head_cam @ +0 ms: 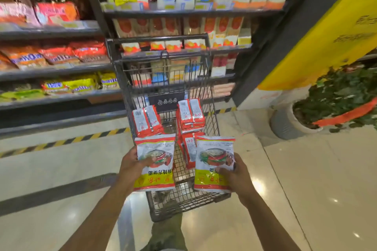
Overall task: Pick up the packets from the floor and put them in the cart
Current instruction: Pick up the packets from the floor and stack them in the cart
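A dark wire shopping cart [212,120] stands in front of me in a shop aisle. Inside it lie several red and white packets, one stack at the left [146,121] and one at the right [190,114]. My left hand [130,166] grips a white, red and yellow noodle packet [156,161] over the cart's near left side. My right hand [236,177] grips a matching packet [214,161] over the near right side. Both packets are held upright, facing me, above the basket.
Shelves full of packaged goods [61,55] run along the left and behind the cart. A potted plant [318,108] with a red ribbon stands at the right below a yellow pillar [334,32]. Yellow and black tape [61,142] marks the glossy floor.
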A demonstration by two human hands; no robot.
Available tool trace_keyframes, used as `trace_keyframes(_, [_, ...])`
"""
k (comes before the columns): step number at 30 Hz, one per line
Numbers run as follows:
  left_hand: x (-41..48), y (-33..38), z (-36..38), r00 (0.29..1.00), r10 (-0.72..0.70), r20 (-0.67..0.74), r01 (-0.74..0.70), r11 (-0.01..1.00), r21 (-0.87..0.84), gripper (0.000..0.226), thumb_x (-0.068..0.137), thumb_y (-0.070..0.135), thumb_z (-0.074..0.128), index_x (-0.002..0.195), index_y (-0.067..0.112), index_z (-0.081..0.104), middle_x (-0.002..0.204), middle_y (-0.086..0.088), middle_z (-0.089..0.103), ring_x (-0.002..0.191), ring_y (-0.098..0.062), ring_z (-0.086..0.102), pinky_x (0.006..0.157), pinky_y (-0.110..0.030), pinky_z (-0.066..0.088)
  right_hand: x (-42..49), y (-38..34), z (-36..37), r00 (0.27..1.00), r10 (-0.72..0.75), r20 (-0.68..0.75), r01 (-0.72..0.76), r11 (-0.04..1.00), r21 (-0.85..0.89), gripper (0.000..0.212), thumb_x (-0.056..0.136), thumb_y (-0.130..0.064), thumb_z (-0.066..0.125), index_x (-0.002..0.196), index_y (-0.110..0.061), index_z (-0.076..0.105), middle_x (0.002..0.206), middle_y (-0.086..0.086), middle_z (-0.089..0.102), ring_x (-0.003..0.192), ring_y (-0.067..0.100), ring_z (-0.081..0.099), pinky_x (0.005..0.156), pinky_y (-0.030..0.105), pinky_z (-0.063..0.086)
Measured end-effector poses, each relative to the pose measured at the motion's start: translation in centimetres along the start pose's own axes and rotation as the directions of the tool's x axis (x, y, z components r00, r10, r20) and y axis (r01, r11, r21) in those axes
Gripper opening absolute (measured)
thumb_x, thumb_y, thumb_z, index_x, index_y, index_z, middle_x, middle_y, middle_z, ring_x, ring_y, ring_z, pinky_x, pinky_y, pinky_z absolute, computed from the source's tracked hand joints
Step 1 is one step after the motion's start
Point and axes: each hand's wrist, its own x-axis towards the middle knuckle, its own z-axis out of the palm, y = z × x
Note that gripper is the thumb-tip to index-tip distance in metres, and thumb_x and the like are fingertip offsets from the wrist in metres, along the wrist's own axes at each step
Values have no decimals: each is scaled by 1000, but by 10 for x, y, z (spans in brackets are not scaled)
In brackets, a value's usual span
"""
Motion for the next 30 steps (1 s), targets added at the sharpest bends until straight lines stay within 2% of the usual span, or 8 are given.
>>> trace_keyframes(4, [48,-32,16,992,-88,-93,94,994,58,41,83,2,84,119,15,70,110,-4,79,101,-28,76,85,-45,63,70,19,15,997,80,-6,-80,997,-12,48,85,0,83,124,-20,63,117,2,76,96,17,78,71,28,64])
trace_keyframes(7, [82,-63,25,979,-158,-126,170,982,88,40,84,1,83,118,17,70,114,-9,79,107,-31,75,97,-56,58,116,43,27,991,129,-16,-130,989,-74,52,82,-5,87,124,-26,64,119,1,75,108,25,74,84,45,64])
trace_keyframes(10, [114,-82,39,954,-196,-227,232,962,142,35,86,-1,80,112,17,66,112,-10,76,104,-32,73,91,-50,61,159,75,39,990,138,-23,-140,980,-145,59,79,-17,89,131,-21,60,123,6,73,113,31,71,91,61,60])
trace_keyframes(13, [146,-100,58,953,-164,-256,226,945,236,32,90,-15,67,107,10,59,108,-15,68,87,-23,73,66,-40,64,196,97,55,992,121,-37,-126,953,-274,49,93,-9,74,136,-21,53,118,2,71,109,29,71,89,48,61])
trace_keyframes(19, [203,-127,81,883,-169,-438,360,842,402,33,87,15,68,120,15,60,110,2,66,105,-21,62,92,-49,58,250,129,75,1000,27,-9,-29,884,-467,60,98,-12,62,148,-33,36,123,0,71,104,28,70,82,45,61])
trace_keyframes(23, [218,-137,85,865,-176,-470,398,812,427,31,91,11,71,120,12,60,107,-3,67,102,-26,64,92,-47,57,266,141,78,997,-49,56,70,872,-485,60,94,-36,50,152,-35,31,117,-8,70,99,22,72,72,49,64])
trace_keyframes(27, [222,-146,85,868,-117,-482,351,832,430,35,94,17,69,125,12,54,116,-11,69,108,-34,66,86,-39,52,266,153,80,983,-172,70,184,860,-476,80,99,-71,35,161,-21,25,140,-1,53,126,15,60,82,43,64])
trace_keyframes(30, [219,-143,88,869,31,-493,275,799,534,50,95,14,69,139,10,47,134,-15,60,123,-38,60,85,-47,53,264,148,86,968,-250,30,212,746,-631,75,99,-71,31,159,-25,28,150,6,43,135,19,51,99,37,58])
